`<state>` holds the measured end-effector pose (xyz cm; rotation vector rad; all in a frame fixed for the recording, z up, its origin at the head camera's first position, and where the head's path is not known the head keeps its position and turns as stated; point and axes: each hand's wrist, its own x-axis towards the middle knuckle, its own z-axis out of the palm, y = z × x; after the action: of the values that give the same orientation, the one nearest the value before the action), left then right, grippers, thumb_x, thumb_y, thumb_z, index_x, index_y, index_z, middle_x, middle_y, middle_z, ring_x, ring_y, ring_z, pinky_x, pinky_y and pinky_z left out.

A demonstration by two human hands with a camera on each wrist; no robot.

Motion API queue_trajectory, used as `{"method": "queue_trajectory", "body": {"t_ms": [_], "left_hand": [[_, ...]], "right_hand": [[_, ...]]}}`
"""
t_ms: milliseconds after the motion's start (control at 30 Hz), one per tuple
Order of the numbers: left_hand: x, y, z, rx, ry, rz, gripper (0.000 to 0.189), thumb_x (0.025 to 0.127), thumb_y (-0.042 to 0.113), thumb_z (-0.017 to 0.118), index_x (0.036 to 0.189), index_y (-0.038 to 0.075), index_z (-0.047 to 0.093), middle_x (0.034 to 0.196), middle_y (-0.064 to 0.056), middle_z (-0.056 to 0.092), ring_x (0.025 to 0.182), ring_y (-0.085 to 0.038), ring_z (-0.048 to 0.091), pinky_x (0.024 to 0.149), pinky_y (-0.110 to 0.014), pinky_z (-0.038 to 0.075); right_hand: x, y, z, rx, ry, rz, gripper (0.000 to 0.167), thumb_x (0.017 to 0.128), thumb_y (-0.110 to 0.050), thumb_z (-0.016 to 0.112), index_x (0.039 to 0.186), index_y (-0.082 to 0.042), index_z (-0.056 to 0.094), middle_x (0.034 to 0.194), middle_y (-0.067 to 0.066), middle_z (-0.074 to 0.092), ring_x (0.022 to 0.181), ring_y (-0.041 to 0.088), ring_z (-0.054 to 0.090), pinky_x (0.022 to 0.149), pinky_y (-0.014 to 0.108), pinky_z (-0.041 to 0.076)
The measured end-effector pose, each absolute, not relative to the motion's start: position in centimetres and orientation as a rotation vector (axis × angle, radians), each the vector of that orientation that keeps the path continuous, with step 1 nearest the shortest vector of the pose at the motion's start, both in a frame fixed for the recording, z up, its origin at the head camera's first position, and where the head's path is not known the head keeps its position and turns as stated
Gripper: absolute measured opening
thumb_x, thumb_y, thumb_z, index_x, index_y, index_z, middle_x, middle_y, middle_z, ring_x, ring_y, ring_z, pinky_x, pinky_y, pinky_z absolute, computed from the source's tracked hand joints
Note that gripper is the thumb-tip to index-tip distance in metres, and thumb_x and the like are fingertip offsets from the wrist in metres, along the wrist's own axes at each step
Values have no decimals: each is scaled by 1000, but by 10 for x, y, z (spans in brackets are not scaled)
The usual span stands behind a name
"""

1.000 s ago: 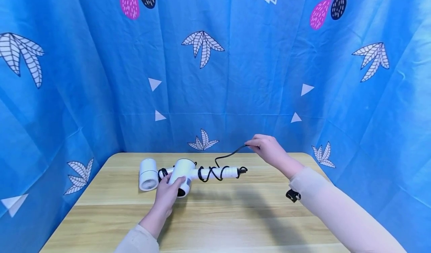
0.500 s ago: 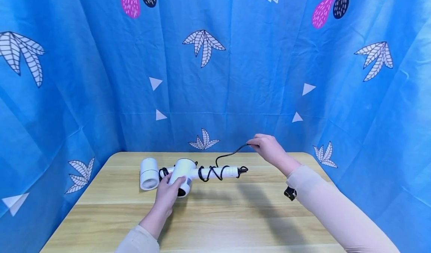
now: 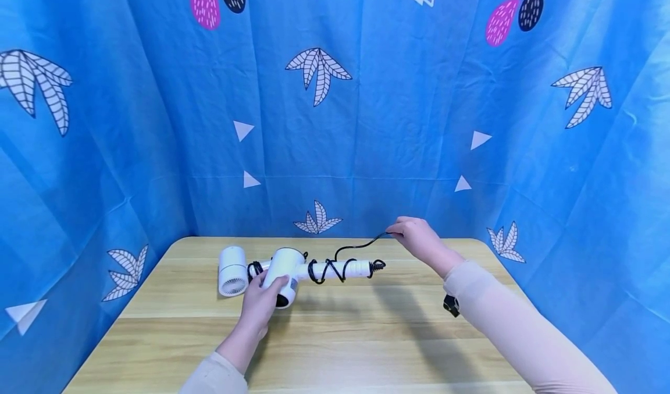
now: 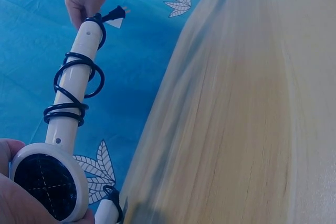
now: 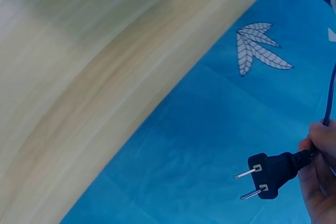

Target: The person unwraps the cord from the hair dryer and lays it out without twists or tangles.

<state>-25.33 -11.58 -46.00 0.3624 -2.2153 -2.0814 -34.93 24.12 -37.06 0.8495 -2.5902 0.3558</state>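
Note:
My left hand (image 3: pixel 258 304) grips the barrel of a white hair dryer (image 3: pixel 285 265), held over the table with its handle pointing right. Black cord (image 4: pixel 73 95) winds in loose, crossing loops round that handle, as the left wrist view shows. From the loops a free length of cord rises to the right. My right hand (image 3: pixel 417 238) pinches this cord at its far end, just behind the black two-pin plug (image 5: pixel 270 176), whose metal prongs stick out past the fingers in the right wrist view. Palm and lower fingers of the left hand are hidden behind the barrel.
A second white hair dryer (image 3: pixel 232 266) rests on the wooden table (image 3: pixel 335 347) to the left of my left hand, with black cord bundled round its handle. Blue patterned curtain (image 3: pixel 324 138) hangs behind the table and along both sides.
My right hand has dipped slightly, most of it in the last half second, and the free cord hangs a little lower. The left hand and the hair dryer stay in place.

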Motion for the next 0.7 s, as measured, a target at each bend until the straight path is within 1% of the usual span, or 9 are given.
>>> {"method": "queue_trajectory", "body": {"t_ms": [300, 500, 700], "left_hand": [[-254, -115, -460, 361, -2211, -2082, 88, 92, 34, 69, 154, -7, 22, 153, -31, 30, 137, -45, 37, 115, -55, 29], [-253, -114, -461, 352, -2203, -2091, 86, 92, 33, 69, 153, -7, 24, 152, -31, 32, 136, -45, 37, 115, -54, 30], [-254, -115, -459, 348, -2214, -2079, 85, 92, 33, 68, 153, -7, 23, 152, -31, 30, 137, -45, 36, 116, -55, 29]], "right_hand": [[-352, 248, -383, 848, -2592, 317, 15, 89, -1, 73, 101, -6, 79, 87, 2, 68, 83, 20, 68, 74, 33, 59], [-354, 249, -391, 880, -2603, 327, 15, 89, -1, 72, 102, -6, 79, 88, 3, 68, 83, 19, 67, 74, 31, 59], [-356, 252, -400, 906, -2583, 285, 14, 87, -1, 75, 99, -5, 80, 82, 0, 65, 78, 18, 67, 71, 29, 58]]}}
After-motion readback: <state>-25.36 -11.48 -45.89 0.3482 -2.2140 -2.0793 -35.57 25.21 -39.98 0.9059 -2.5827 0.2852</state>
